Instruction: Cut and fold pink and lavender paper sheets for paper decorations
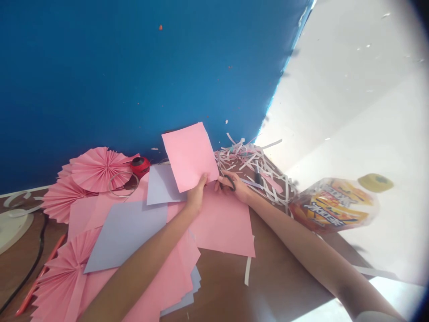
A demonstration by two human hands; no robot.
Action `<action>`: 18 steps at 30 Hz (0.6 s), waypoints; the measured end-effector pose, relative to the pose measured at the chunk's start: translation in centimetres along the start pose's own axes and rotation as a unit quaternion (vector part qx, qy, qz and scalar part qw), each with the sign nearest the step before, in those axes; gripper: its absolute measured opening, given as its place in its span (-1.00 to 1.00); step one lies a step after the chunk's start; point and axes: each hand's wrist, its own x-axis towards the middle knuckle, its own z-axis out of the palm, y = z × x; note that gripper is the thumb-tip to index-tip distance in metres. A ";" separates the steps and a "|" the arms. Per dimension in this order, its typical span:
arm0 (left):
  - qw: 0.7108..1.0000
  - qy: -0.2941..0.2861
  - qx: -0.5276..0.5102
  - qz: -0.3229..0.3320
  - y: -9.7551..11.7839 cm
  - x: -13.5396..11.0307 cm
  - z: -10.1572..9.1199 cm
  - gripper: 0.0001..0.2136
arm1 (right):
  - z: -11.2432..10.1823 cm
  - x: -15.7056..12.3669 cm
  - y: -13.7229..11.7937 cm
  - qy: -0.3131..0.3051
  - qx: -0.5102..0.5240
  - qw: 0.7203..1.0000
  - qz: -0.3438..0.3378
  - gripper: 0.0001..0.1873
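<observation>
My left hand [197,193] grips the lower edge of a pink sheet of paper [189,154], which is raised above the table with its face toward me. Close by on the right, my right hand [236,185] is closed on a pair of scissors [228,182] with dark handles. The scissors are at the sheet's lower right corner; their blades are mostly hidden by paper and fingers. Below both hands lies a larger pink sheet [228,223]. A lavender sheet [164,185] lies just left of the raised paper.
Pleated pink paper fans [100,167] and a red roll [140,166] sit at the left. More lavender paper [129,232] covers pink sheets. Paper strips [250,156] pile against the blue wall [134,80]. A drink bottle [335,205] stands at right; a red pen [42,275] lies left.
</observation>
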 end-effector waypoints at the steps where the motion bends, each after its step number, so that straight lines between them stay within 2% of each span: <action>1: 1.000 0.008 0.005 0.001 0.0 0.0 0.0 -0.60 | -0.1 0.0 0.0 0.002 0.005 1.000 0.001 -0.62; 6: 0.999 0.019 0.047 0.013 0.2 -0.5 -0.1 -0.57 | -0.1 0.1 -0.1 0.002 0.004 1.000 -0.001 -0.61; 18: 0.994 0.011 0.110 -0.002 0.9 -1.3 0.2 -0.51 | 0.1 0.3 -0.1 0.068 -0.037 0.997 -0.023 -0.67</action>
